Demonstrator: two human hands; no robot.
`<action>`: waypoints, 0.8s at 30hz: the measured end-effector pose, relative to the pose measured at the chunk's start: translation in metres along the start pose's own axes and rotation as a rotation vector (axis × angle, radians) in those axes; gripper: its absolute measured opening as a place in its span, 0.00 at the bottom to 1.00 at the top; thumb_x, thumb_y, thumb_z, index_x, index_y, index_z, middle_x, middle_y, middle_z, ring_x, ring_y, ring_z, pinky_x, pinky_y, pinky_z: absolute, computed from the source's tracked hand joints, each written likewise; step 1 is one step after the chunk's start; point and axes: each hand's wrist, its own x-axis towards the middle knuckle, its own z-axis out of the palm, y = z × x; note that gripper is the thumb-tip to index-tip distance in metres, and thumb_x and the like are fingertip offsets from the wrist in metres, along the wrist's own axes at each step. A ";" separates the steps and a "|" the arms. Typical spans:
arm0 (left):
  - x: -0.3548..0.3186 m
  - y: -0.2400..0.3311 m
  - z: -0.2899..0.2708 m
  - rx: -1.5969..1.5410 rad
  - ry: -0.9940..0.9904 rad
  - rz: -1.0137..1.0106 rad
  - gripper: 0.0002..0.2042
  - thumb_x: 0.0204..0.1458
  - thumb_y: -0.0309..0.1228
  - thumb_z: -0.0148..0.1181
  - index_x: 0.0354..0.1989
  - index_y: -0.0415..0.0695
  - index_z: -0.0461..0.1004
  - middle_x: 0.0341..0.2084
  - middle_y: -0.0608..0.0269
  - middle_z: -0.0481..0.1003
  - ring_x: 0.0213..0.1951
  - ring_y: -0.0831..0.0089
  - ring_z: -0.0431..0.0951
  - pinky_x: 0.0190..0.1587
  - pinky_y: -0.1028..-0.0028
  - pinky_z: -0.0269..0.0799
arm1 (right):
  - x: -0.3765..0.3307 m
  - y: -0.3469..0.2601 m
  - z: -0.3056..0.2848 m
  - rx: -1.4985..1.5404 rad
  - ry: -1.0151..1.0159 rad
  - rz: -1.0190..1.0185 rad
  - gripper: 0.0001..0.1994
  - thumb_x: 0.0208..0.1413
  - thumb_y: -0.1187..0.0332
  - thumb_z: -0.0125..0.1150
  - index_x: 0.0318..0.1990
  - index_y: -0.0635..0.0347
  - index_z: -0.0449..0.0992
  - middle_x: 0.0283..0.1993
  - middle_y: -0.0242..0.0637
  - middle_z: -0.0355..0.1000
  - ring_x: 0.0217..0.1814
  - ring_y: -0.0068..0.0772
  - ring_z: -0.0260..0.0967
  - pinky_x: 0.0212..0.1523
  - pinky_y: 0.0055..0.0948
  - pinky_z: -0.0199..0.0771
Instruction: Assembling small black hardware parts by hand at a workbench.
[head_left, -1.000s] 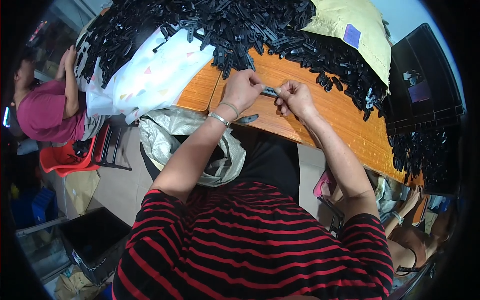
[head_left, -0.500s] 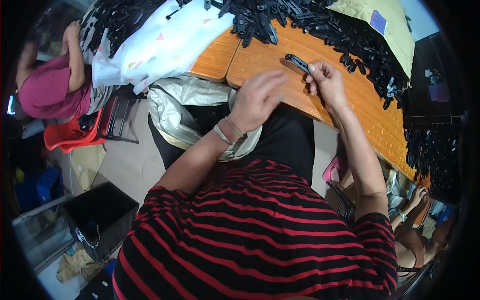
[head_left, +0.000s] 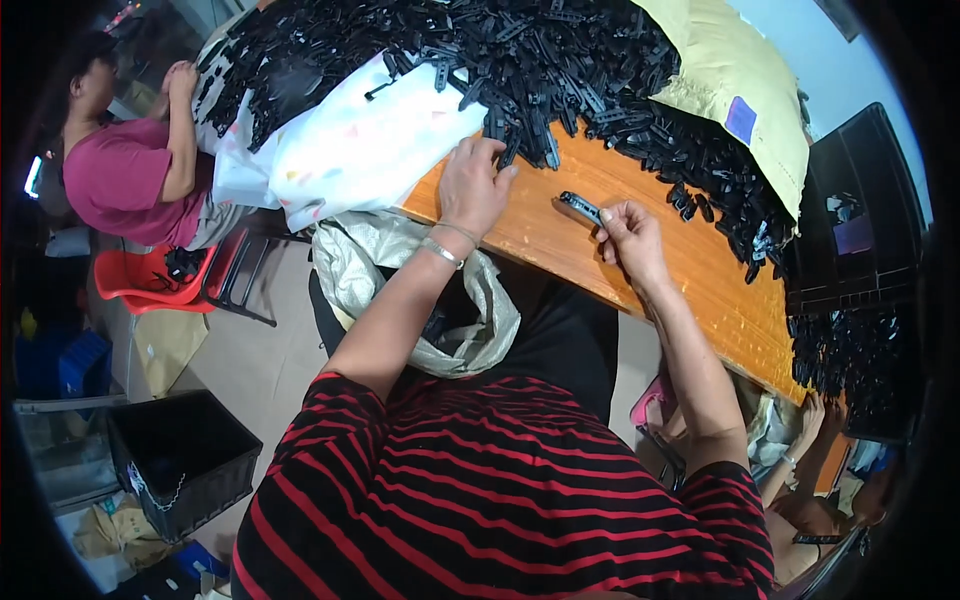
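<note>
My right hand (head_left: 632,240) is closed in a pinch on one end of a slim black slotted plastic part (head_left: 580,208). The part's free end points to the far left, just above the wooden table. At the near edge of a large heap of similar black parts (head_left: 550,75) is my left hand (head_left: 475,185). Its thumb and forefinger are apart, beside the end of a loose black part (head_left: 509,152); whether they touch it is unclear. The left wrist wears a bracelet.
A white patterned plastic sheet (head_left: 360,140) covers the table's left side. On my lap lies an open woven sack (head_left: 490,320). A yellowish sack (head_left: 775,130) stands far right. A person in a maroon shirt (head_left: 120,190) sits left, above a black crate (head_left: 185,460). Another person's arm (head_left: 795,455) shows lower right.
My left hand has moved forward from the table's near edge to the heap. The right hand still holds its black part. The view has tilted up, showing more of the heap.
</note>
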 end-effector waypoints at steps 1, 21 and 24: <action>0.004 -0.002 0.004 0.021 -0.031 0.001 0.12 0.43 0.28 0.64 0.35 0.40 0.71 0.33 0.55 0.72 0.35 0.59 0.73 0.39 0.64 0.69 | 0.000 0.001 0.001 -0.009 0.008 -0.003 0.07 0.60 0.69 0.53 0.33 0.62 0.69 0.22 0.31 0.69 0.14 0.17 0.60 0.14 0.17 0.58; 0.011 -0.015 0.019 -0.282 -0.065 -0.262 0.06 0.46 0.24 0.59 0.34 0.39 0.74 0.19 0.66 0.73 0.21 0.78 0.72 0.26 0.78 0.68 | 0.029 0.002 -0.099 -1.235 0.512 -0.263 0.12 0.47 0.74 0.58 0.42 0.59 0.73 0.44 0.49 0.70 0.43 0.53 0.70 0.41 0.43 0.72; 0.013 -0.014 0.018 -0.250 -0.096 -0.224 0.06 0.47 0.26 0.59 0.34 0.40 0.74 0.19 0.67 0.73 0.21 0.78 0.73 0.27 0.77 0.68 | 0.028 0.000 -0.081 -1.123 0.399 -0.385 0.13 0.46 0.73 0.61 0.41 0.63 0.72 0.39 0.49 0.72 0.41 0.52 0.71 0.42 0.41 0.71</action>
